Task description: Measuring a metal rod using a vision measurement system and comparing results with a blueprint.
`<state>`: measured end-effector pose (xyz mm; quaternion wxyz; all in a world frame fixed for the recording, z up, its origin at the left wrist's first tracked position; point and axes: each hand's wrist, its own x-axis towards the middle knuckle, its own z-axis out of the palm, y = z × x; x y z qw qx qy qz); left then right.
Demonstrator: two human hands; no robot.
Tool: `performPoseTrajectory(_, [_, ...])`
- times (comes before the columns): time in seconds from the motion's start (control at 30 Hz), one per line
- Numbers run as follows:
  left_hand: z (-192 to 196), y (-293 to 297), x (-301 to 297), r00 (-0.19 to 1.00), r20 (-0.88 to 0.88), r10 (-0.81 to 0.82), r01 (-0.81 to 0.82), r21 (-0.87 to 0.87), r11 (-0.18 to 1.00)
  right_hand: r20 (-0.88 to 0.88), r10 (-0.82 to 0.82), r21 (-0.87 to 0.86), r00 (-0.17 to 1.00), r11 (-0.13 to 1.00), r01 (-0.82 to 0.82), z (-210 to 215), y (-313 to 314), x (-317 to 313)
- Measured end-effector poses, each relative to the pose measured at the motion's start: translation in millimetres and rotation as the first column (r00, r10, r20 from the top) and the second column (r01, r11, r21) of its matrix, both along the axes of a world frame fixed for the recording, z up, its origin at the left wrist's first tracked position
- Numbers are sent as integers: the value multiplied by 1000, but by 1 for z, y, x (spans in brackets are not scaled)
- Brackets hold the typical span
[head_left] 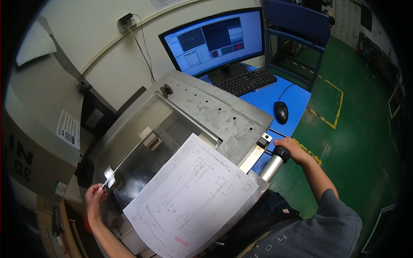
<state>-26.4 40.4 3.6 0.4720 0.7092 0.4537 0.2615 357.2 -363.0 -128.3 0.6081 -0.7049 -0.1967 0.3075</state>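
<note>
Left grip (95, 198) pinched on the near end of a thin rod (130, 155); right grip (294, 149) at a black knob (282, 153).

From the left grip's fingertips the rod runs obliquely away and to the right above a glass plate (151, 167), passing a small pale block (107, 173) just beyond those fingertips and reaching a metal block (150, 139) near its far end. To the right of the same grip, a printed drawing sheet (189, 202) covers part of the plate. The knob caps a silvery cylinder (271, 169) just left of the right grip, whose fingers are partly hidden; whether they close around the knob cannot be told. Beyond the right grip, a blue bench (300, 98) carries a black mouse (281, 112), a keyboard (247, 82) and a lit monitor (215, 41).
</note>
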Motion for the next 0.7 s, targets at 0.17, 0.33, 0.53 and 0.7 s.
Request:
performPoseTrajectory(0.17, [7, -8, -2, 997, -53, 57, -54, 61, 997, 48, -21, -7, 999, 1000, 21, -9, -3, 6])
performPoseTrajectory(0.33, [30, -10, -33, 991, -42, 129, -119, 189, 975, -49, 286, 402, 957, 883, -243, 5, -11, 10])
performPoseTrajectory(0.53, [43, -60, -143, 917, -258, 305, -145, 496, 856, -27, 485, 250, 874, 850, -464, 2, -15, 20])
performPoseTrajectory(0.7, [11, -197, -146, 655, -491, 574, -256, 571, 780, 48, 482, 170, 875, 859, -483, -2, -23, 31])
